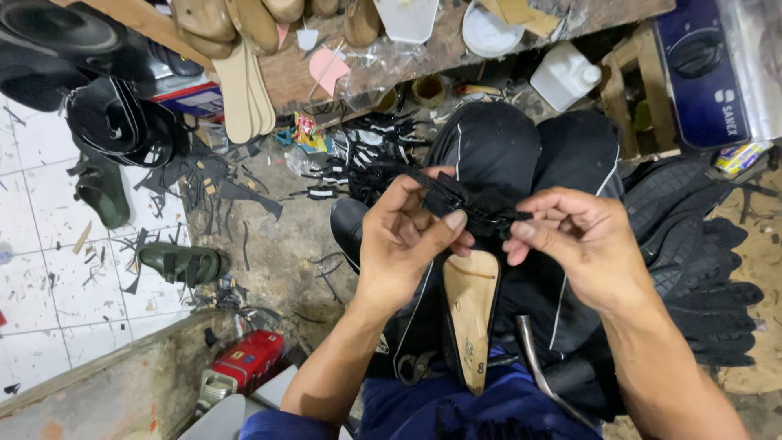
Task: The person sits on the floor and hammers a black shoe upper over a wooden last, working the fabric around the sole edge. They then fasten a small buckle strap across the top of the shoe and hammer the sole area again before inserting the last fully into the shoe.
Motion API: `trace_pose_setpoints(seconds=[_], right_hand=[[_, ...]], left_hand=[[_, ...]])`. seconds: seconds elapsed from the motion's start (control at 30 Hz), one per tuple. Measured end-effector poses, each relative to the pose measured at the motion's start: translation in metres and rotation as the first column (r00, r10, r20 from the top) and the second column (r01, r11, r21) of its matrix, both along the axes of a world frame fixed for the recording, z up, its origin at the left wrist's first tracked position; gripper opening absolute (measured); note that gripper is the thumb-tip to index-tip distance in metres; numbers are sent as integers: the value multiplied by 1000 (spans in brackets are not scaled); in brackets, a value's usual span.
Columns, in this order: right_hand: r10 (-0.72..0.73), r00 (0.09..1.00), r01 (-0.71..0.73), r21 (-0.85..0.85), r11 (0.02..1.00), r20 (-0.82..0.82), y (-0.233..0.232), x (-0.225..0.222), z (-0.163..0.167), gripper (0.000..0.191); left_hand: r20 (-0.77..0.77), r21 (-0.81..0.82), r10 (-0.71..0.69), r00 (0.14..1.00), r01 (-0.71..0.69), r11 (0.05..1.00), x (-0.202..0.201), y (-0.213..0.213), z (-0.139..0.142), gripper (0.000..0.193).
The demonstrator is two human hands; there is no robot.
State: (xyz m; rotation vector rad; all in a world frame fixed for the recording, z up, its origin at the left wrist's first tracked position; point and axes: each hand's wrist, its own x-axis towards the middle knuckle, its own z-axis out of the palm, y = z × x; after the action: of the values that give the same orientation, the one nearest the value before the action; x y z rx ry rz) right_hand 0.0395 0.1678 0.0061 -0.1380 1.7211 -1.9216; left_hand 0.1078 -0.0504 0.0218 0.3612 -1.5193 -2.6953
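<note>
Currently, a black strap piece [472, 208] is pinched between both hands, directly above the toe end of the wooden shoe last [472, 314], which is taken as the landmark. The left hand [405, 236] is closed on the strap's left end, thumb pressed on top and fingers curled beneath. The right hand [574, 236] is held just right of the last's toe; its thumb and forefinger are closed on the strap's right tip, the other fingers loosely curled. The last is laid sole-up across the lap, toe pointing away from the person, and a black upper is seen around it. A curved metal tool [538, 363] is lying just right of the last's heel end. Pincers [415, 367] are seen just left of that heel end, partly hidden. Far left of the last, on the white tiled floor [41, 269], a green sandal [179, 263] is lying among black offcuts. A red box [248, 361] is set lower left of the last. Beyond the last's toe, a heap of black straps [366, 159] is spread on the ground. Further up from it, a wooden bench [440, 49] is loaded with tan insoles [242, 94], and a white jug [564, 75] is standing beneath it. Right of the last, black sole sheets [709, 277] are stacked.
</note>
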Motion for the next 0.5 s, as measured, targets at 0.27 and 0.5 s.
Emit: trace_pose_setpoints(seconds=[0.27,0.5], right_hand=[[86,952,-32,-183,983,294,24,-5,-47,13],[65,912,-15,-125,992,406,23,-2,-66,9]], left_hand=[[180,51,133,975,-145,988,19,-10,-47,14],[267,-8,95,959,-96,995,28,-15,-63,11]])
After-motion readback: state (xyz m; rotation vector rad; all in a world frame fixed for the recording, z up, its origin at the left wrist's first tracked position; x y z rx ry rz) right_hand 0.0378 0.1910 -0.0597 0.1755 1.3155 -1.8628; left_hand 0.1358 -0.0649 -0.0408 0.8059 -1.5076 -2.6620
